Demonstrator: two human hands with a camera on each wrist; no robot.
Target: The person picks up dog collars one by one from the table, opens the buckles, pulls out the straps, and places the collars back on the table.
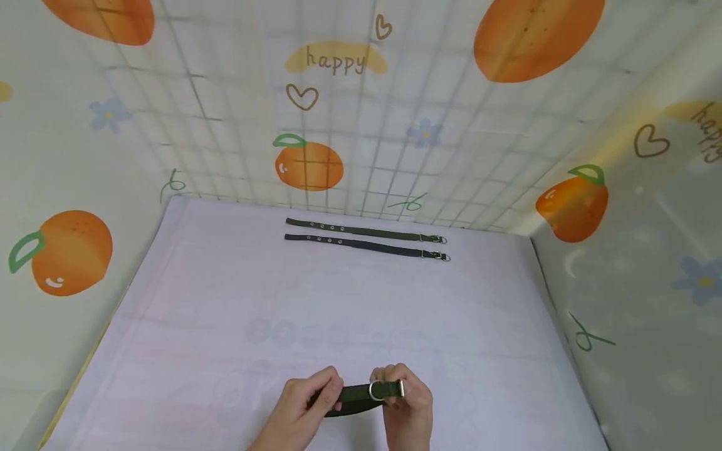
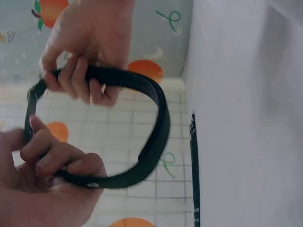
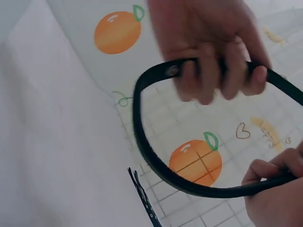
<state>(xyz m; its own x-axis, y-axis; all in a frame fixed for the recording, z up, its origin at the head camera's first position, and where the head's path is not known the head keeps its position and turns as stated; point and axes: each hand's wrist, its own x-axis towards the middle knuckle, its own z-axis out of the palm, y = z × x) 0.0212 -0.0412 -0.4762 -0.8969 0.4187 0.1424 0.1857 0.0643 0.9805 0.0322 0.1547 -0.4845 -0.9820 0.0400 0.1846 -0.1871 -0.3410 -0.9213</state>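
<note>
A dark green pet collar (image 1: 355,394), bent into a loop, is held between both hands above the front of the table. My left hand (image 1: 307,401) grips the strap on one side, thumb on top. On the other side my right hand (image 1: 408,404) holds the end with the metal D-ring and buckle (image 1: 402,388). From the left wrist, the collar (image 2: 163,123) forms a wide open loop, with the right hand (image 2: 92,52) curled over its upper part. In the right wrist view the left hand's fingers (image 3: 207,78) wrap the strap beside an eyelet.
Two more collars lie side by side near the back of the white table (image 1: 361,294), a green one (image 1: 383,233) and a black one (image 1: 383,248). Behind them rises a wire grid under a fruit-printed sheet (image 1: 361,125). Printed sheets also flank both sides.
</note>
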